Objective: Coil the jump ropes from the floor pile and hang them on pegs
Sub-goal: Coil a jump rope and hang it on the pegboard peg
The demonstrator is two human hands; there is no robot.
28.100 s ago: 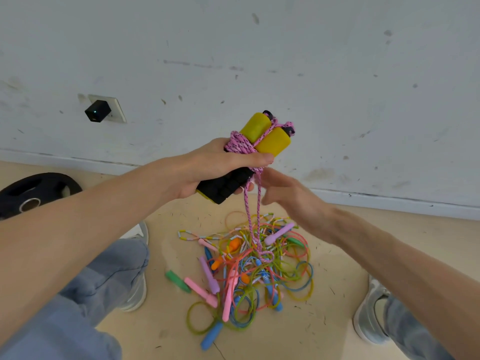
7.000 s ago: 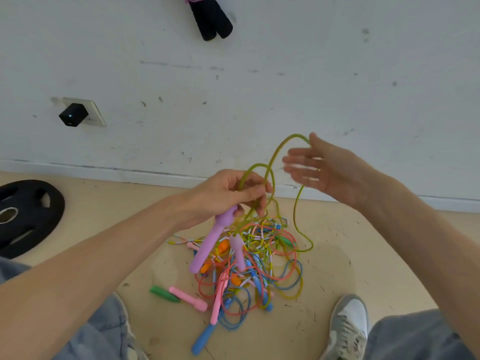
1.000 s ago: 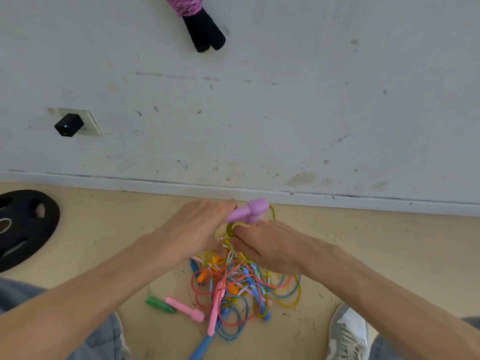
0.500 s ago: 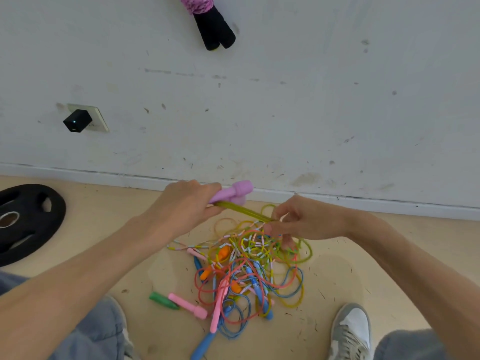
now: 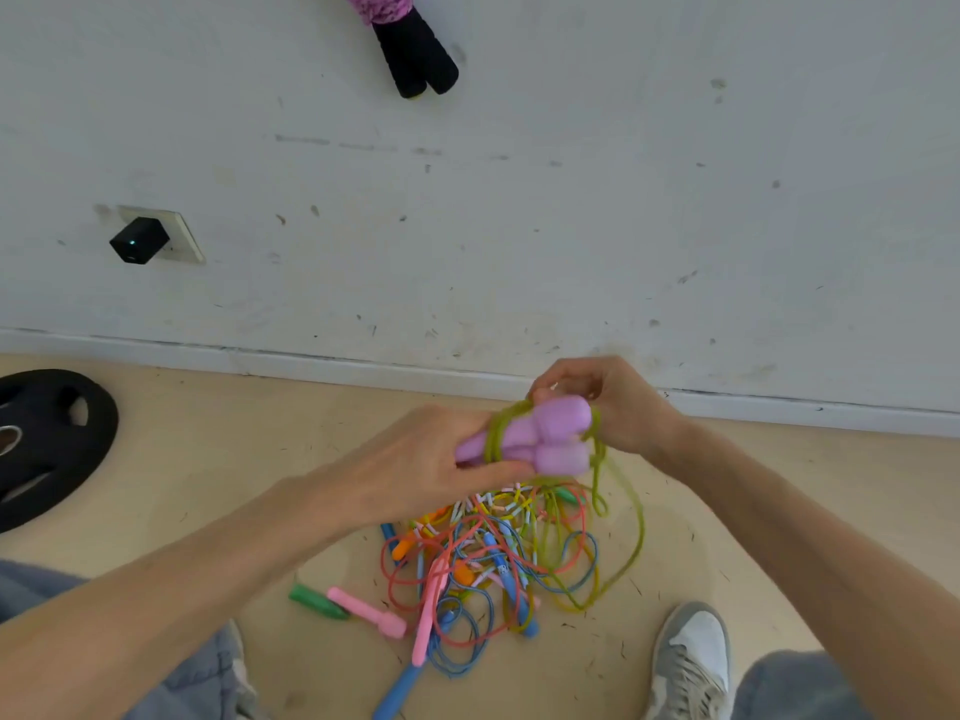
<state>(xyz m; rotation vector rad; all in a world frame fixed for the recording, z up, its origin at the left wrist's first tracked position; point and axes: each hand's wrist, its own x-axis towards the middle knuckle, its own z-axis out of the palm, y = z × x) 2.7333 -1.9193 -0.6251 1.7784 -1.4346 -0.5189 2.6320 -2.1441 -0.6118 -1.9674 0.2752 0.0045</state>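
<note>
My left hand (image 5: 415, 462) grips two purple handles (image 5: 540, 439) held side by side above the floor pile. Olive-green rope (image 5: 496, 433) is wound a few turns around them. My right hand (image 5: 608, 402) pinches that green rope just behind the handles. A long loose loop of the green rope (image 5: 636, 537) hangs down to the floor at the right. Below lies the tangled pile of jump ropes (image 5: 483, 563) in red, blue, yellow and beaded cord. A coiled pink rope with black handles (image 5: 415, 54) hangs on the wall at the top.
A pink handle (image 5: 366, 613) and a green handle (image 5: 311, 601) lie left of the pile; a blue handle (image 5: 397, 691) lies below it. A black weight plate (image 5: 47, 444) rests at the left. A wall socket with a black plug (image 5: 140, 240). My shoe (image 5: 691, 652) at the right.
Half a second ago my hands held the green rope stretched between them. Now both purple handles are together in my left hand with rope wound around them, and my right hand has moved in behind.
</note>
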